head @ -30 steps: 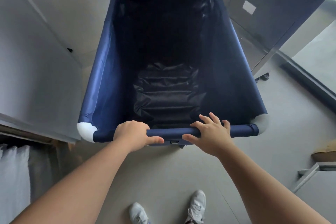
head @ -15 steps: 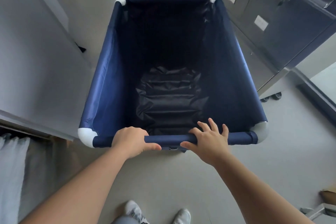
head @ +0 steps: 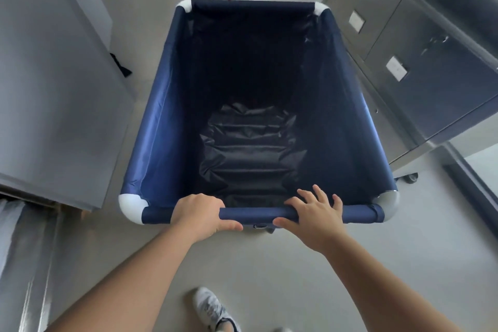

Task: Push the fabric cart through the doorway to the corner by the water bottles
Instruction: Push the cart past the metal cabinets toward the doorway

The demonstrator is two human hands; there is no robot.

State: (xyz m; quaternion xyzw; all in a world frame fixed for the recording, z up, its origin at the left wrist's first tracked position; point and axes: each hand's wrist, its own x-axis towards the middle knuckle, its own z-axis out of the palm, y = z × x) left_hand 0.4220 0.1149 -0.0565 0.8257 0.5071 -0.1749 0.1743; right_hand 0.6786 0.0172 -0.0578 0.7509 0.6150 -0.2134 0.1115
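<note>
The fabric cart stands on the floor, its near rail held by both hands. The left hand wraps the rail fully; the right hand rests on it, thumb under, fingers spread loose. Steering well likely means even pressure, keeping clear of the steel cabinet on the right and the grey panel on the left. No water bottles are visible.

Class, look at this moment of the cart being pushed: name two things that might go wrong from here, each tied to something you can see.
1. The right hand lies on the near rail with fingers spread, while the left hand is wrapped around it, so steering may pull to one side.
2. The metal cabinet stands close beside the fabric cart on the right; its far corner might clip it.
</note>
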